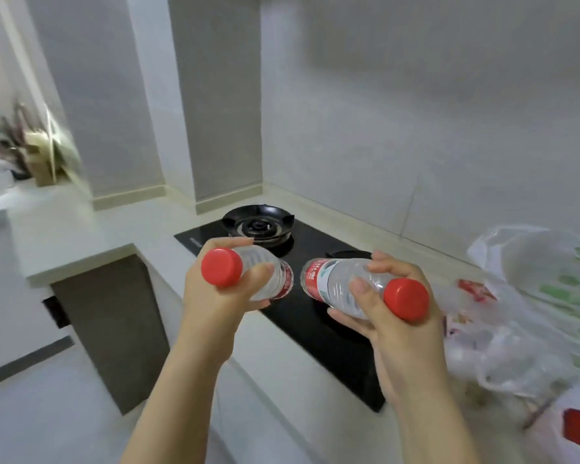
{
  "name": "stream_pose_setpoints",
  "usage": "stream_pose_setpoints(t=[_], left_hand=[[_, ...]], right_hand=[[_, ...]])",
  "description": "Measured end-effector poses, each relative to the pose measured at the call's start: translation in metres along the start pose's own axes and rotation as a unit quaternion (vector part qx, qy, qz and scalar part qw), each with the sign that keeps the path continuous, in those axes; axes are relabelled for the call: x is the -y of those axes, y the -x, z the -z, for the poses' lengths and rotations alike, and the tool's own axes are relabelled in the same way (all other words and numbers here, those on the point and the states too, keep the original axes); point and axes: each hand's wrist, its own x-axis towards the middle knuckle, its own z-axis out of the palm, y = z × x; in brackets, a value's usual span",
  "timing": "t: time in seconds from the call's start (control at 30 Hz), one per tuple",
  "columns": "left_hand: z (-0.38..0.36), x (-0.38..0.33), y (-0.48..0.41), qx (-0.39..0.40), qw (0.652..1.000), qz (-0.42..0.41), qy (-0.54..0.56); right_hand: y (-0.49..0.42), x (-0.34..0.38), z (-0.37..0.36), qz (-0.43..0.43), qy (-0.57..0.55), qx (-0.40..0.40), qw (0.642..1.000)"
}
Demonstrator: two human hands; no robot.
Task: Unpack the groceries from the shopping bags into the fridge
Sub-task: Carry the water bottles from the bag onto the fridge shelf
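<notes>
Gripping the left bottle (265,259) round its neck and shoulder, the left hand (221,296) has fingers and thumb curled tight just behind the red cap (221,266). The right hand (402,329) is wrapped the same way about the right bottle (339,283), thumb across the clear ribbed wall, with the other cap (406,299) sticking out past the fingers. Both are clear plastic water bottles with red labels. They are held in the air and tipped close to level, caps toward the camera and bases pointing away and inward. The two bases come near each other with a small gap between them.

They hang above a black glass hob (315,329) set into the pale table (81,229). One burner (258,226) with a black pan support shows beyond the left bottle; a second burner (349,254) is mostly hidden behind the right bottle.

Right of the hob, on the table, lies a thin translucent shopping bag (533,296) with green print, crumpled, with something red and white showing through it, too blurred to name. A white bag (576,430) with a red patch sits at the lower right edge. Grey tiled walls meet in the corner behind the hob. Far left, blurred kitchen clutter (37,155) stands on the table. Below the table's left end is a dark recess (114,329), then pale floor (31,413).
</notes>
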Motion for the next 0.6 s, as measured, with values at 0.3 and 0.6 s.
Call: stream_pose_setpoints(t=[0.3, 0.6], left_hand=[[0.149, -0.007, 0.008, -0.159, 0.984, 0.01, -0.081], [0.243, -0.012, 0.055, -0.365, 0.922, 0.041, -0.122]], right_hand=[[0.038, -0.063, -0.128, -0.107, -0.009, 0.181, 0.978], [0.075, -0.117, -0.226, -0.196, -0.011, 0.396, 0.897]])
